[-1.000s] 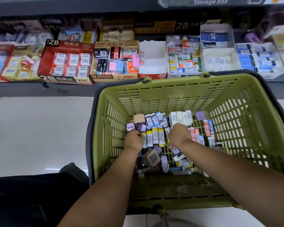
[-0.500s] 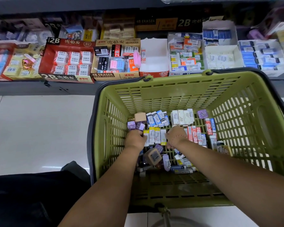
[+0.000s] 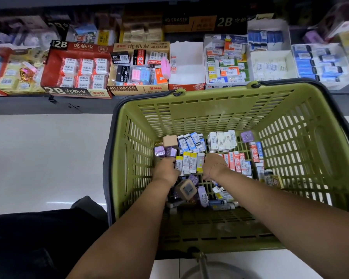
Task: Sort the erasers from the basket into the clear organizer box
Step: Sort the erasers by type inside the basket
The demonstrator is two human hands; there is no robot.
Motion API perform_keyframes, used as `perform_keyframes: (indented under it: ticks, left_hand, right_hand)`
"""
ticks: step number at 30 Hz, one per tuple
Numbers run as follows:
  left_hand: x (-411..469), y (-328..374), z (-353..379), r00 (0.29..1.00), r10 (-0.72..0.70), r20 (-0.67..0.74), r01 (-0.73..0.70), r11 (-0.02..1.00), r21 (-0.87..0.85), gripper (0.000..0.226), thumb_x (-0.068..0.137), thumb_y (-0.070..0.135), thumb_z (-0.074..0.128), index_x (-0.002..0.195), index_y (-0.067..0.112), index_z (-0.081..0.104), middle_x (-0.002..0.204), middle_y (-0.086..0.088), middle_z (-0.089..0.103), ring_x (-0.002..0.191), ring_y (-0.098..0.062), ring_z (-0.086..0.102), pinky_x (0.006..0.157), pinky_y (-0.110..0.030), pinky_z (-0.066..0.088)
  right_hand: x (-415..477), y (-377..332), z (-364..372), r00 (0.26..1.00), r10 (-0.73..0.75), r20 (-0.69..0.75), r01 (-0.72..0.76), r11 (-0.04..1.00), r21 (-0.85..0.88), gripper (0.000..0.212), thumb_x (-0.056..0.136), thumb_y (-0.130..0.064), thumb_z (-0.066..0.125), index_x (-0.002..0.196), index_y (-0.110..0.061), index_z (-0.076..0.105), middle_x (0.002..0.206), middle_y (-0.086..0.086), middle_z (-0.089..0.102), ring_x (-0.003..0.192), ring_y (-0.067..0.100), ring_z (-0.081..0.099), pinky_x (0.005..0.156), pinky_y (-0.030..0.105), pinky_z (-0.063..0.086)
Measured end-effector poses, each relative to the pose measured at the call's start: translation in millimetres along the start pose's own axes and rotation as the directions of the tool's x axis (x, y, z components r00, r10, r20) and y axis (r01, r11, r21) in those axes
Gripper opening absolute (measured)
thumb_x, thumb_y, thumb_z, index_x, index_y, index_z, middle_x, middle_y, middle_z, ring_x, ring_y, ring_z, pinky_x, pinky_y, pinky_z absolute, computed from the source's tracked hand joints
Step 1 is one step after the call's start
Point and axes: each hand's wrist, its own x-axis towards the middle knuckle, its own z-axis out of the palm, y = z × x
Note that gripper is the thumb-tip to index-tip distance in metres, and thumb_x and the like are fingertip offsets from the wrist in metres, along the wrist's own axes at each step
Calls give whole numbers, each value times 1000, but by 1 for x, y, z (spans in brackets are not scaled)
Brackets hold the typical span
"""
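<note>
Erasers [image 3: 191, 141] are seen heaped at the bottom of a green basket [image 3: 210, 109], where the left hand [image 3: 165, 170] and right hand [image 3: 214, 166] are buried, fingers hidden, grip not discernible. Display boxes [image 3: 77, 69] are lined along the shelf [image 3: 28, 105] behind.

Seen from above, a green basket [image 3: 210, 109] stands on a pale tiled floor [image 3: 48, 158], with erasers packed in rows at its bottom. Both bare forearms reach in. The left hand [image 3: 164, 171] sits against the left end of a row of yellow-banded erasers [image 3: 189, 162], and the right hand [image 3: 214, 167] sits at the right end; the fingers of both are hidden. Beyond lie blue-and-white erasers [image 3: 190, 141], white erasers [image 3: 222, 140] and purple erasers [image 3: 165, 152]. Red erasers [image 3: 237, 161] lie just right of the right hand. Behind the basket, a low shelf [image 3: 48, 105] holds display boxes, including a red 2B box [image 3: 77, 71].
</note>
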Motion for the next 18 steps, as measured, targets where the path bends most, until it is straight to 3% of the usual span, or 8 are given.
perform_keyframes:
  ticks: [2, 4, 7, 11, 13, 16, 18]
  left_hand:
    - [0, 1, 1, 1000, -2, 3, 2, 998, 64, 24, 86, 7, 65, 110, 10, 64, 109, -10, 67, 102, -30, 61, 93, -41, 48]
    - [0, 4, 1, 1000, -4, 12, 1, 983, 183, 21, 85, 8, 65, 106, 10, 63, 106, -10, 67, 102, -30, 61, 99, -45, 43]
    - [0, 9, -1, 1000, 9, 1, -9, 938, 347, 20, 88, 10, 62, 108, 11, 63, 107, -9, 67, 105, -30, 59, 97, -39, 40]
    - [-2, 11, -4, 999, 45, 3, -43, 925, 378, 20, 90, 20, 64, 107, 9, 62, 106, -10, 68, 100, -28, 62, 87, -34, 49]
    - [-5, 10, -7, 998, 66, 20, -69, 937, 342, 27, 90, 28, 64, 109, 10, 60, 109, -11, 67, 103, -29, 61, 90, -39, 49]
    - [-10, 8, -19, 992, 117, 44, -125, 940, 317, 44, 89, 39, 65, 122, 11, 55, 121, -11, 63, 111, -28, 58, 93, -39, 48]
    - [-14, 10, -25, 983, 162, 90, -182, 935, 306, 50, 87, 43, 66, 126, 13, 55, 126, -8, 60, 113, -25, 57, 95, -37, 47]
  right_hand:
    - [6, 3, -1, 998, -60, 5, 60, 990, -126, 21, 92, -6, 54, 111, 0, 61, 113, 11, 62, 108, 24, 61, 85, 30, 50]
    - [9, 4, 2, 992, -123, 13, 123, 974, -190, 29, 92, -5, 53, 120, 0, 58, 113, 12, 62, 102, 24, 63, 82, 29, 50]
    - [3, 3, 2, 990, -143, 14, 143, 974, -176, 28, 93, -3, 47, 118, 2, 59, 78, 9, 51, 74, 20, 55, 66, 25, 44]
    - [-3, 11, 1, 983, -185, 2, 185, 980, -69, 30, 94, -10, 47, 117, 4, 59, 116, 20, 61, 108, 34, 59, 76, 31, 40]
    - [-6, 13, 1, 981, -170, 92, 175, 983, -54, 29, 95, -14, 49, 113, 5, 60, 107, 20, 66, 90, 29, 65, 75, 30, 47]
    - [-17, 14, 9, 948, -186, 260, 215, 973, -88, 39, 92, -40, 57, 83, -2, 57, 73, 11, 61, 58, 18, 55, 62, 27, 49]
    - [-23, 18, 21, 912, -267, 311, 309, 946, -96, 35, 88, -40, 62, 88, -5, 58, 82, 9, 61, 72, 20, 59, 68, 27, 48]
